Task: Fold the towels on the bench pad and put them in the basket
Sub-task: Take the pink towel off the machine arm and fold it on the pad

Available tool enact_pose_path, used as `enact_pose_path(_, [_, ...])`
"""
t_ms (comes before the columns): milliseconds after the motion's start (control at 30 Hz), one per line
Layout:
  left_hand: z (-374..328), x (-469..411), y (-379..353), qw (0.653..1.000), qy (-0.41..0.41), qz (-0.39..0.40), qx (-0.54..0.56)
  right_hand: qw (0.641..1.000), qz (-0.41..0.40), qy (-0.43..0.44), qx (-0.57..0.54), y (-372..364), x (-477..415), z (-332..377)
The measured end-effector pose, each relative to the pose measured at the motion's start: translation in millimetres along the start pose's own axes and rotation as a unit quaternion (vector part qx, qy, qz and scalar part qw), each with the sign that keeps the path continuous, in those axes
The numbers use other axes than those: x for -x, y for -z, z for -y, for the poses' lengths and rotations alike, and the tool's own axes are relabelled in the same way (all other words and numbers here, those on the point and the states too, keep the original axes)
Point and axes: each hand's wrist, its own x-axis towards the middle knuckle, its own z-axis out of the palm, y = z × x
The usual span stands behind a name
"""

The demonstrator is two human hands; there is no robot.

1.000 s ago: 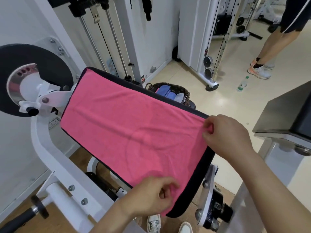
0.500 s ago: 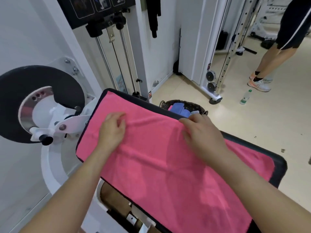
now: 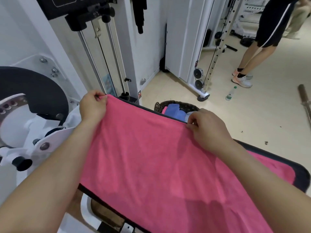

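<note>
A pink towel [image 3: 151, 158] lies spread over the black bench pad [image 3: 301, 177], covering nearly all of it. My left hand [image 3: 93, 106] pinches the towel's far left corner. My right hand [image 3: 207, 128] pinches the towel's far edge further right. Just beyond the pad's far edge stands a dark woven basket [image 3: 159, 105] on the floor, with folded blue and pink towels [image 3: 173, 111] inside. The pad hides the basket's near side.
White machine frame with a black round disc [image 3: 33, 91] stands at the left. A cable tower [image 3: 107, 56] rises behind the pad. Another person's legs [image 3: 249, 61], a water bottle [image 3: 230, 94] and a barbell bar [image 3: 305, 105] are on the floor at the right.
Both hands have slid outward along the towel's far edge, the left to the far corner, and now pinch it; half a second ago they lay closer together on the cloth.
</note>
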Motion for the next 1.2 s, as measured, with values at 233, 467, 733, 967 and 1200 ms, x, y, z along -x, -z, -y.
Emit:
enact_pose_path(233, [-30.8, 74.5, 6.8, 0.995, -0.093, -0.029, -0.001, 0.994, -0.033, 0.100, 0.011, 10.5, 28.8, -3.7])
enact_pose_path(467, [-55.5, 308.1, -23.2, 0.940, -0.253, 0.224, 0.040, 0.946, 0.104, 0.294, 0.089, 61.3, 102.6, -72.9])
enact_pose_path(733, [-87.0, 454.4, -54.7, 0.922, -0.220, 0.319, 0.003, 0.857, 0.217, 0.399, 0.243, 92.6, 142.1, -136.4])
enact_pose_path(967, [-82.0, 494.0, -70.1, 0.934, -0.253, 0.233, -0.096, 0.837, 0.217, 0.431, 0.259, 92.1, 144.7, -149.0])
enact_pose_path(1200, [-93.3, 492.3, -60.8, 0.967, -0.104, 0.230, -0.028, 0.814, 0.226, 0.440, 0.306, 95.9, 146.0, -150.9])
